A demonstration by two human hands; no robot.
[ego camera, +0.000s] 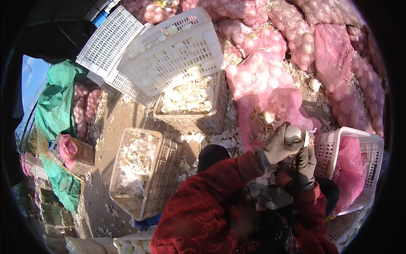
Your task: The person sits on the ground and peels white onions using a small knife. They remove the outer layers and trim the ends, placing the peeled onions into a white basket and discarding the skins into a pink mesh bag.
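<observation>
My left hand (279,146), in a grey work glove, is shut on a peeled-looking white onion (292,134). Close against the onion's right side is my right hand (305,165), also gloved, its fingers bent and pointing up. A narrow pale strip (306,139) shows at those fingertips; whether it is peel or a tool, and whether the fingers grip it, I cannot tell. Just above my hands, a pink mesh sack (258,79) of onions lies on the ground, with dry stalks and a pale onion (268,117) at its near end.
White plastic crates (177,57) are stacked at the upper left. Two crates hold onion skins, one below the stack (190,119) and one nearer (158,171). At right, a white crate (337,152) holds pink mesh. More onion sacks (295,38) lie beyond; skins litter the ground.
</observation>
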